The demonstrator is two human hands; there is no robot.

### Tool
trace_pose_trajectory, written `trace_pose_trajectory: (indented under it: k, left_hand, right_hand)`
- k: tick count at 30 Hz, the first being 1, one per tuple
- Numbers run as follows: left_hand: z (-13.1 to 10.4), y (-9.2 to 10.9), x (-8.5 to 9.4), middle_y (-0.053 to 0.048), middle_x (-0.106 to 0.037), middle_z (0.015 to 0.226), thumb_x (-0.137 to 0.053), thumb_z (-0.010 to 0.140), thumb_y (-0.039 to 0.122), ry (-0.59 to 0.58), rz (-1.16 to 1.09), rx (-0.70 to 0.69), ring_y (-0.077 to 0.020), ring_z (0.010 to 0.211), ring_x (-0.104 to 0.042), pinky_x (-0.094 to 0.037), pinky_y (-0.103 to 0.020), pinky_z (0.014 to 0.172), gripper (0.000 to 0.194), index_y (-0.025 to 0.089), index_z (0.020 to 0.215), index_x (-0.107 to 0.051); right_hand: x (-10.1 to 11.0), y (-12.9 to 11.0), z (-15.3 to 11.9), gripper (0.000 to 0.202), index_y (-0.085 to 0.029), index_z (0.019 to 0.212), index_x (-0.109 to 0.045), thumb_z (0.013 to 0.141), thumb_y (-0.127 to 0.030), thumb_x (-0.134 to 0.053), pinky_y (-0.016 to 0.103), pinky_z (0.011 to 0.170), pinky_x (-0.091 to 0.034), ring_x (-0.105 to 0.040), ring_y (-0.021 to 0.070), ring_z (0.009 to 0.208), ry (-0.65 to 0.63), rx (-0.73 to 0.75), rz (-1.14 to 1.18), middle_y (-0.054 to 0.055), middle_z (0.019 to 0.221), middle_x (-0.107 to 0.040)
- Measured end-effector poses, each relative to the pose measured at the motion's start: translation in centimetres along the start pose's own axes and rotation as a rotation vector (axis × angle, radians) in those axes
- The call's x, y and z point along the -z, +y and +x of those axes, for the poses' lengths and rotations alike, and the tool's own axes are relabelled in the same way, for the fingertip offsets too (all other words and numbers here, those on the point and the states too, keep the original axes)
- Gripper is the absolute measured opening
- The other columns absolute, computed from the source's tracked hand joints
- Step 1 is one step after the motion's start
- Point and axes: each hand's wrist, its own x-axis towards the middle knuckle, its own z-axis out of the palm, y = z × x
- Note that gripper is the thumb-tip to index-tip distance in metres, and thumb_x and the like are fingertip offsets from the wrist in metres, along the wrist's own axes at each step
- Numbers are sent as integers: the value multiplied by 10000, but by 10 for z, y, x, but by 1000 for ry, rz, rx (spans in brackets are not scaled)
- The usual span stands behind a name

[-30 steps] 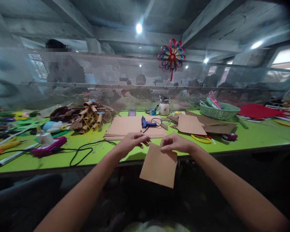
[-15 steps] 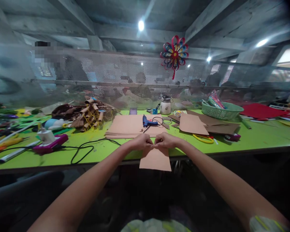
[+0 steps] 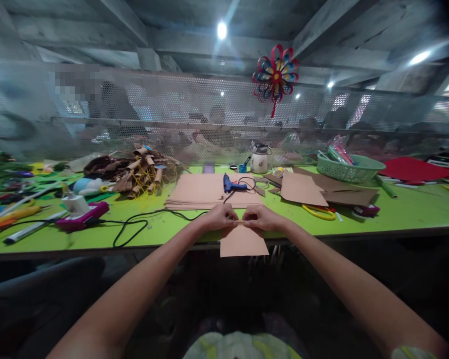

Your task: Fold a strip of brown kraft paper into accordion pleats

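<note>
A sheet of brown paper hangs over the green table's front edge, its far edge pinched by both hands. My left hand grips that edge on the left, fingers closed. On the right, my right hand holds the same edge, its fingers also pressed together. Between the fingertips the edge looks narrowly rolled or folded. Just beyond the hands lies a stack of brown sheets, with a blue glue gun resting on it.
Left on the green table are a purple power strip, a black cable and a pile of brown paper rolls. A jar stands behind; a green basket, more brown sheets and yellow-handled scissors are right.
The view has shifted slightly, moving the table items a little up and right in the picture. My hands have moved slightly apart along the paper's edge, still holding it.
</note>
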Motion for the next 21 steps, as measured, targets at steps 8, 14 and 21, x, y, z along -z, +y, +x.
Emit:
trace_pose_trajectory:
  k: [8,14,21]
  left_hand:
    - [1,10,-2,-23,-548,723,-629,752,290,25,93,-49,-147,691,-505,-363,-233,614,207,139,837,-743]
    - [1,9,-7,-30,-551,749,-603,791,232,46,179,-146,-138,703,-506,-364,-220,625,143,130,792,-704]
    - [-4,4,-8,-46,-564,799,-576,818,200,56,179,-209,-146,746,-525,-377,-218,642,125,126,811,-676]
  right_hand:
    - [8,-9,4,182,-114,870,-716,785,-237,-612,209,594,-394,-563,129,667,-70,-21,-110,46,773,-681]
    - [16,-22,15,145,-122,768,-731,754,-226,-631,222,529,-310,-497,116,555,-170,4,-277,50,658,-671]
    - [14,-24,14,106,-139,771,-699,786,-162,-596,244,576,-314,-543,158,648,-216,34,-405,89,736,-673]
